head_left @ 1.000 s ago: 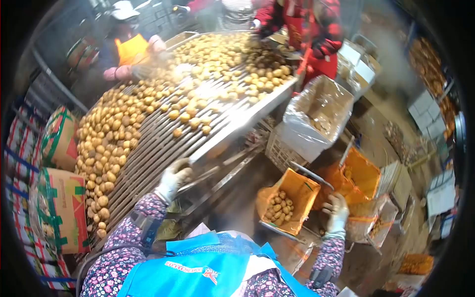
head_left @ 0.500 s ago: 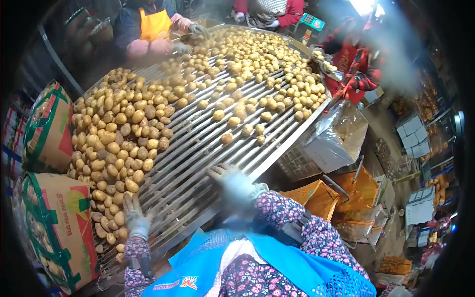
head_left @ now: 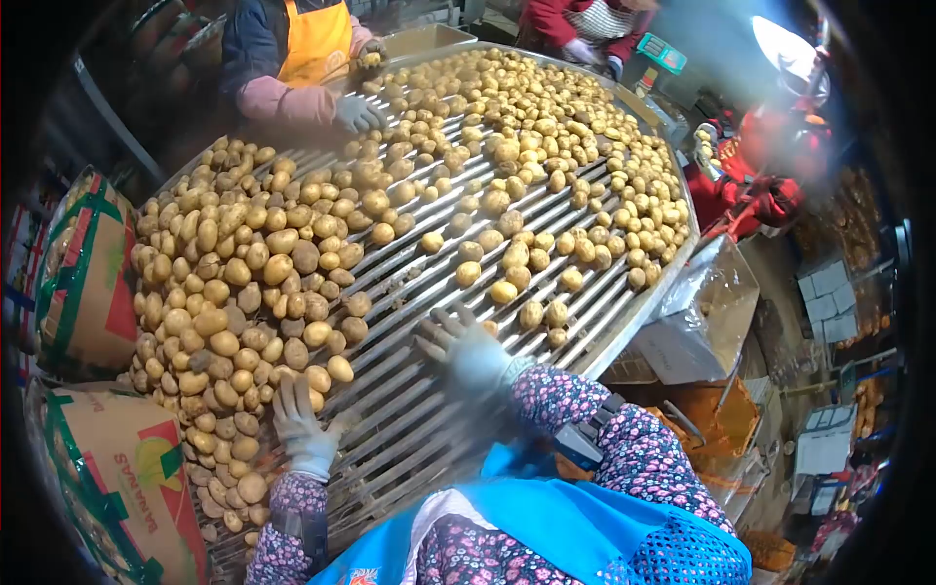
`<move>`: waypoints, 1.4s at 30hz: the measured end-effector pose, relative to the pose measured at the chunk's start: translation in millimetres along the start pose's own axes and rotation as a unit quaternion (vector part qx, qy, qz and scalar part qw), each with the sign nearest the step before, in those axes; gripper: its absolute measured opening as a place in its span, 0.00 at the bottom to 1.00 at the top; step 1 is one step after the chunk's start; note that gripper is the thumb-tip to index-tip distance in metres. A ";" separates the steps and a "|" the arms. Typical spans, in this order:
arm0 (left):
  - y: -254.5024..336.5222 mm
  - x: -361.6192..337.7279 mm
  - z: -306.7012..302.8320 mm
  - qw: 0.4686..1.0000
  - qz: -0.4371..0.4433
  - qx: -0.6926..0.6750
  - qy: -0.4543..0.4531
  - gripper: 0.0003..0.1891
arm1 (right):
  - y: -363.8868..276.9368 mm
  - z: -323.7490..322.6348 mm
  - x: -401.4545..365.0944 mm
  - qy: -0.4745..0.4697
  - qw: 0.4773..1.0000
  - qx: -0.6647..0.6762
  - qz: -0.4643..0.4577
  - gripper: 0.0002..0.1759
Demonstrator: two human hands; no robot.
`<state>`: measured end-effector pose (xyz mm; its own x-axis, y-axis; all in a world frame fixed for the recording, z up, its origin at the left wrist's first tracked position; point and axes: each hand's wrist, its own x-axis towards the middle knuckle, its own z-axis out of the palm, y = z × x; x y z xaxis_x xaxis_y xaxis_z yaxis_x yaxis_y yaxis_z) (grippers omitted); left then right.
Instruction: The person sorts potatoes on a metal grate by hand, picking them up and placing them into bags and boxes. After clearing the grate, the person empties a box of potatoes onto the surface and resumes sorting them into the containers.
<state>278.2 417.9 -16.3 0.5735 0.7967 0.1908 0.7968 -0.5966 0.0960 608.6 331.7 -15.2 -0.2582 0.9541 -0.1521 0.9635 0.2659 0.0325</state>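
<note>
Many potatoes point(head_left: 234, 263) lie heaped on the left side of a slatted metal table point(head_left: 390, 390). My left hand point(head_left: 305, 429), in a pale glove, rests with spread fingers at the heap's lower right edge, its fingertips against potatoes. My right hand point(head_left: 468, 351), gloved too, is over the slats in the middle, fingers apart, holding nothing. One potato point(head_left: 489, 329) lies just beyond its fingers. More potatoes point(head_left: 546, 117) cover the far and right parts of the table.
Two banana cartons point(head_left: 127, 478) stand at the left. Across the table are a person in an orange apron point(head_left: 317, 44), a person in red sleeves point(head_left: 551, 24) and one in red point(head_left: 756, 171). A plastic-lined box point(head_left: 702, 322) is at the right.
My left hand has shifted right along the heap's edge, and my right hand has moved slightly farther over the slats. The person in red at the right has moved back from the table.
</note>
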 end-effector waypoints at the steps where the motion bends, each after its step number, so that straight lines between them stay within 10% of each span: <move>1: 11.7 12.6 1.7 1.000 -0.009 0.003 -0.005 0.53 | 16.3 2.6 5.6 -0.024 0.999 0.040 0.001 0.40; 7: 107.7 104.0 26.4 0.997 0.010 -0.077 -0.023 0.53 | 117.8 -27.5 2.6 -0.077 0.990 -0.117 0.020 0.31; 9: 154.5 133.7 43.3 0.991 -0.006 -0.125 -0.043 0.53 | 154.9 -7.6 -1.4 0.065 0.992 -0.103 0.030 0.28; 13: 239.9 217.6 37.9 0.967 0.030 -0.200 -0.153 0.47 | 246.6 -15.7 -20.0 -0.054 0.991 -0.111 0.053 0.26; 18: 274.9 233.5 45.0 0.943 0.180 -0.269 -0.071 0.36 | 342.7 0.7 -46.3 0.043 0.956 -0.199 0.210 0.29; 23: 199.4 174.5 44.7 0.987 0.039 -0.153 -0.037 0.33 | 310.6 -49.8 28.4 0.202 0.938 0.140 0.246 0.25; 28: 213.9 129.8 34.3 0.979 -0.012 -0.167 -0.114 0.37 | 293.7 -16.5 134.5 -0.024 0.986 -0.021 0.162 0.12; 37: 219.9 91.8 24.4 0.928 0.006 -0.368 -0.057 0.26 | 263.6 -67.1 134.9 0.086 0.945 0.248 0.194 0.18; 42: 212.2 89.3 22.7 0.908 -0.013 -0.415 -0.061 0.21 | 207.7 -51.3 220.3 -0.024 0.986 0.040 0.160 0.20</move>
<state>502.9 364.6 -1.1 0.6139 0.7859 0.0737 0.4206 -0.4047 0.8120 748.1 604.2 8.7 0.0627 0.9791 -0.1934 0.9980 -0.0623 0.0082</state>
